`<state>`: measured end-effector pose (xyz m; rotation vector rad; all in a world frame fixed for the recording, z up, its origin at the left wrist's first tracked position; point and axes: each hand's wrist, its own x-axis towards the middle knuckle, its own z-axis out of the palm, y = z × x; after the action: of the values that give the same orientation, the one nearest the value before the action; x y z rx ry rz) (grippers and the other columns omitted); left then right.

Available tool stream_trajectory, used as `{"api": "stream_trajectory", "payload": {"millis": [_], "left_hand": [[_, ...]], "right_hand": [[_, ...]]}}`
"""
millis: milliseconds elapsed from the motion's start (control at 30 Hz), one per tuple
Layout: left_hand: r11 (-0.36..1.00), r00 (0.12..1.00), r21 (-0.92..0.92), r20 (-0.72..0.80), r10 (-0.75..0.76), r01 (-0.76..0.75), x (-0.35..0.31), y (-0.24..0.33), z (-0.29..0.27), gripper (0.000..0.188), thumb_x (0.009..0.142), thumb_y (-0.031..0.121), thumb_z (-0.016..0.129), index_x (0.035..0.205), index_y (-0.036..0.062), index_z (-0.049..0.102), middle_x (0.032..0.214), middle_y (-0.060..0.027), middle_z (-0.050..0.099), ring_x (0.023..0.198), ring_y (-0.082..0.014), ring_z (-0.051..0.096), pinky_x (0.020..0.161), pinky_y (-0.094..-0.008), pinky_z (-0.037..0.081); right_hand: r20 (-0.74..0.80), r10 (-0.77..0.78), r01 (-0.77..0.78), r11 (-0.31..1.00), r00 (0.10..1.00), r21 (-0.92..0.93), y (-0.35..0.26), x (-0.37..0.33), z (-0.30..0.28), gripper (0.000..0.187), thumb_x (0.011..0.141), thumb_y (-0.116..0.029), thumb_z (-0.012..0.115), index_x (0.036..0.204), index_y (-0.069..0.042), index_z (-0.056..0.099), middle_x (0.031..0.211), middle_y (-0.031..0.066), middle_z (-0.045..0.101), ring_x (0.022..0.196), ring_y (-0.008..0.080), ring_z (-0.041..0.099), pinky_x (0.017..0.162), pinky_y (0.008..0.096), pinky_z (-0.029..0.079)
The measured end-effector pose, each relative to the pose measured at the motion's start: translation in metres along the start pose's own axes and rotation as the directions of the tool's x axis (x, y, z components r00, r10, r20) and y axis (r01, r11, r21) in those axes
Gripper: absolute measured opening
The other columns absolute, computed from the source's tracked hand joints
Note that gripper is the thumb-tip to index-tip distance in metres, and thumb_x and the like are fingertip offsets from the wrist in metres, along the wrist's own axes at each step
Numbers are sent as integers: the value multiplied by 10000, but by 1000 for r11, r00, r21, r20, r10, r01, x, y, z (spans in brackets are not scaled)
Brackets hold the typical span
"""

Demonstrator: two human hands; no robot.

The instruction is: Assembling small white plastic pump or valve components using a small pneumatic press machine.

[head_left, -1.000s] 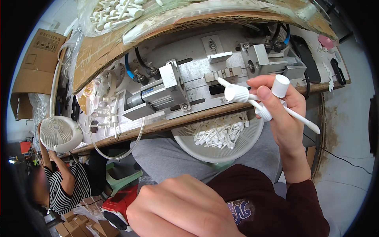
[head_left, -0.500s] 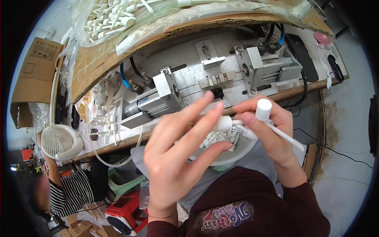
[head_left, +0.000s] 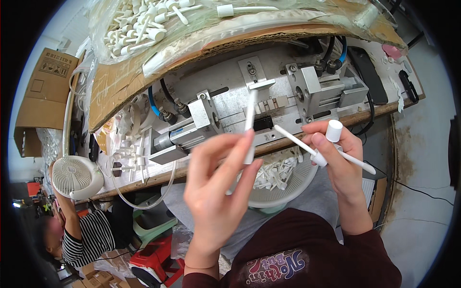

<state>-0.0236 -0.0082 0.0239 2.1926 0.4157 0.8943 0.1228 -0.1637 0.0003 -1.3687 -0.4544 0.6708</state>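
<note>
Pinched in the fingertips of my left hand [head_left: 213,189] is a white capped stick [head_left: 250,113], held nearly upright in front of the metal jig. My right hand [head_left: 346,168] is closed around a few more of the same kind: one ribbed white cap [head_left: 334,130] points up, and a thin white stem [head_left: 294,139] juts out toward the left. How many lie in that palm is hidden. Beyond both hands sits a small slotted block [head_left: 272,104] between two metal air cylinders. Under them a pale round basket [head_left: 307,183] holds many loose white pieces.
The left cylinder [head_left: 185,132] and right cylinder [head_left: 326,89] flank the jig. A cardboard sheet [head_left: 115,91] above carries a heap of white capped sticks [head_left: 137,29]. A white fan [head_left: 77,176] stands left, near a person in a striped sleeve [head_left: 86,237]. A black phone [head_left: 367,74] lies right.
My left hand has drawn back from the right one and now holds a capped stick upright. The right hand has shifted slightly right, still gripping its capped sticks.
</note>
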Motion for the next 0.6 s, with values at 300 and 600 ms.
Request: {"api": "stream_trajectory", "payload": {"millis": [300, 600], "left_hand": [[911, 978, 359, 117, 171, -202, -7, -23, 42, 375, 741, 36, 827, 1105, 13, 740, 1184, -116, 701, 770, -201, 698, 659, -304, 556], [799, 940, 504, 259, 221, -327, 16, -16, 31, 242, 782, 61, 735, 1006, -29, 749, 1143, -123, 726, 630, -110, 636, 573, -261, 469]], "right_hand": [[-56, -62, 63, 998, 997, 31, 5, -3, 0, 216, 982, -132, 652, 1137, 13, 689, 952, 85, 743, 870, 86, 667, 791, 224, 510], [-80, -58, 61, 998, 995, 30, 9, -5, -3, 214, 986, -141, 655, 1131, 12, 690, 942, 77, 732, 852, 82, 659, 766, 221, 506]]}}
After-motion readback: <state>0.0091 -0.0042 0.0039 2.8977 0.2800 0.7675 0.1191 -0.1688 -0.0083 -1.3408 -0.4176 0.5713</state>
